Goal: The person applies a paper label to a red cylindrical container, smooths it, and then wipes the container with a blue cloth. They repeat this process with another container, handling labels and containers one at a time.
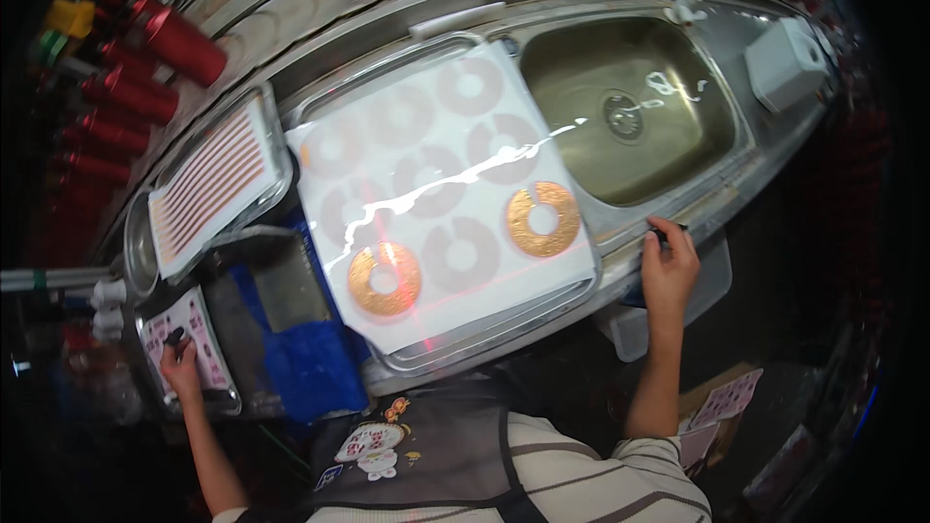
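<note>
My left hand (182, 370) is closed on a small dark object (175, 337), over a tray with a pink-and-white patterned sheet (199, 344). My right hand (670, 276) pinches another small dark object (666, 231) near the counter's front edge. What these objects are is too small to tell. Between the hands, a white sheet (455, 315) lies over a metal tray (484, 334). Two golden open rings, a left one (360, 283) and a right one (521, 203), lie on it among several pale grey ring shapes (460, 257).
Right of the tray is a metal sink (581, 150) with a tap (688, 5) and a white container (785, 63) beyond. Left are a smaller tray with a brown-striped sheet (218, 184) and a blue cloth (310, 363). Red cylinders (184, 44) line the back.
</note>
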A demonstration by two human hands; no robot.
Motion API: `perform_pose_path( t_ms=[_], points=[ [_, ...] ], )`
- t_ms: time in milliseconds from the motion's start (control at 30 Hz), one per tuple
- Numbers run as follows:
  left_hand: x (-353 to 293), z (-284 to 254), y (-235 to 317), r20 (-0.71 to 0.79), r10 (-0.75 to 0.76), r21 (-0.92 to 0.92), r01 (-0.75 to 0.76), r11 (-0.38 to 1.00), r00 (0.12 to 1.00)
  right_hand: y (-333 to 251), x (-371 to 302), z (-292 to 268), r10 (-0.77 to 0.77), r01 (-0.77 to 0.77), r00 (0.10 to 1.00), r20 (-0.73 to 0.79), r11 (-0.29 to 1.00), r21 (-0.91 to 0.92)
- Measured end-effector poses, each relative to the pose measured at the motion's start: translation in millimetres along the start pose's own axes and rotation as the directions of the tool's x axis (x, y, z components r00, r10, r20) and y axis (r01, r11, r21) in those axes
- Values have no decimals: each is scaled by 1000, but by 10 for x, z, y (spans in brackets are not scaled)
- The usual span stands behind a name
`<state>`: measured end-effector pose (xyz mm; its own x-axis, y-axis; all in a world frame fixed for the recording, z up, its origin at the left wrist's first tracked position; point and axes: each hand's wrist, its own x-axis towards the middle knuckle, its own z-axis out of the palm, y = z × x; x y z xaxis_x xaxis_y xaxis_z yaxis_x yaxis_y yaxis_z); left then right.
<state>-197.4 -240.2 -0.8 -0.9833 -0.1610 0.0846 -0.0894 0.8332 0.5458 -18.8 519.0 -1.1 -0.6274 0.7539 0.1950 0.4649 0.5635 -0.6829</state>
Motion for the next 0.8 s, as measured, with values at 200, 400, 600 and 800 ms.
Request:
perform_pose_path(
  t_ms=[200, 400, 600, 800],
  points=[
    [-82, 105, 496, -70, -62, -126, 53, 991, 996, 654, 58, 58, 40, -50, 995, 88, 992, 118],
    [-185, 130, 523, -77, -90, -97, 82, 992, 993, 811, 212, 27, -35, 28, 986, 161, 999, 41],
    [-295, 48, 572, -137, -14, 4, 14, 1000, 991, 1011, 379, -81, -68, 51, 980, 186, 994, 97],
    [-646, -248, 736, 39, -21, 63, 19, 998, 999, 677, 395, -272, -70, 51, 987, 144, 990, 131]
  ],
)
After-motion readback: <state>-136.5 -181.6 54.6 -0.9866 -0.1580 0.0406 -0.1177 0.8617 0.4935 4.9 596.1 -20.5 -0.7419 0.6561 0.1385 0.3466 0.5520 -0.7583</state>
